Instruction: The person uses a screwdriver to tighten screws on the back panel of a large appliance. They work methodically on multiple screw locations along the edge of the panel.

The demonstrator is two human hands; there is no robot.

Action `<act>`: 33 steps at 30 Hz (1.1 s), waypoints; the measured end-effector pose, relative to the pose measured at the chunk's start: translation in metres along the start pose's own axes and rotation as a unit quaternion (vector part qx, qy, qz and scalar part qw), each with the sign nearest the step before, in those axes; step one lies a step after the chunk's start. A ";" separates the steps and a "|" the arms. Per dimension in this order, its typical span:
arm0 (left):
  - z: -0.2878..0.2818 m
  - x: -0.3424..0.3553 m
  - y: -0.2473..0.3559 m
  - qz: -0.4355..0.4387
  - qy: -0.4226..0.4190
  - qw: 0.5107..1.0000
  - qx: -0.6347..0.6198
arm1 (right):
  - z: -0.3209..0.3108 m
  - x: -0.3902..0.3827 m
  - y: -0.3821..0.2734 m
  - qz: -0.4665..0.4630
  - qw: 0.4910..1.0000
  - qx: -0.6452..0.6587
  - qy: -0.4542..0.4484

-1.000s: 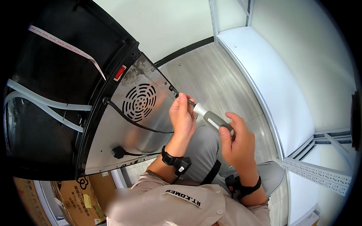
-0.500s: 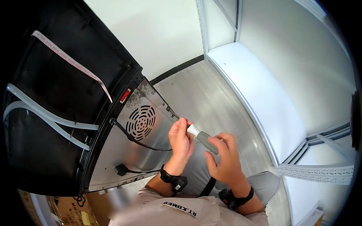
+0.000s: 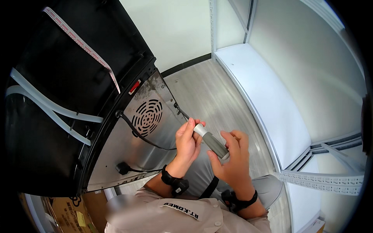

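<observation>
A screwdriver [image 3: 213, 143] with a grey handle and a pale collar slants between my hands. My left hand [image 3: 186, 144] is closed, its thumb and fingers pinching just ahead of the collar. A thin dark length runs from these fingertips to the edge of a metal panel [image 3: 153, 134]; whether all of it is the shaft, I cannot tell. Around the handle's butt end, my right hand [image 3: 234, 161] is open, thumb and fingers apart. Contact between it and the handle is unclear. The panel has a round slotted vent [image 3: 147, 117] and belongs to a large black appliance [image 3: 58, 128].
A black cord [image 3: 130, 125] loops across the panel, with a black plug [image 3: 123, 168] below. Two pale hoses [image 3: 58, 108] and a red-and-white strip [image 3: 83, 44] lie on the black part. White shelving [image 3: 264, 93] stands right; a cardboard box [image 3: 70, 213] is lower left.
My right hand has drawn back slightly from the handle, uncovering more of its butt end. My left hand keeps its pinch. The whole view has shifted a little.
</observation>
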State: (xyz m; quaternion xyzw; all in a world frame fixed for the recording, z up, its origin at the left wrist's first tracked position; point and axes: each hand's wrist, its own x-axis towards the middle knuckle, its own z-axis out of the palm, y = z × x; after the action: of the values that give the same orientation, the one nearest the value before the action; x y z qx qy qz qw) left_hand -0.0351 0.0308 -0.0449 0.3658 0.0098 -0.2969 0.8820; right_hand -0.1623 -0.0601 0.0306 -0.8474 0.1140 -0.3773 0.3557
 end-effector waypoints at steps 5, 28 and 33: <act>-0.007 0.005 0.000 0.007 0.001 0.998 0.055 | -0.003 -0.006 0.006 -0.054 0.997 -0.036 -0.037; -0.007 0.010 0.002 0.031 -0.019 0.998 0.043 | -0.002 -0.012 0.019 0.161 0.980 0.076 -0.086; -0.009 0.000 -0.008 0.036 -0.043 0.998 0.006 | -0.007 -0.001 0.017 0.390 0.868 0.288 -0.106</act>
State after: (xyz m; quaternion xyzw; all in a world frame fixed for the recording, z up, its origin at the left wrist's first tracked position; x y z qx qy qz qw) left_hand -0.0373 0.0321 -0.0565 0.3582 -0.0433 -0.2803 0.8895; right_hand -0.1672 -0.0754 0.0218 -0.6286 0.2834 -0.1316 0.7122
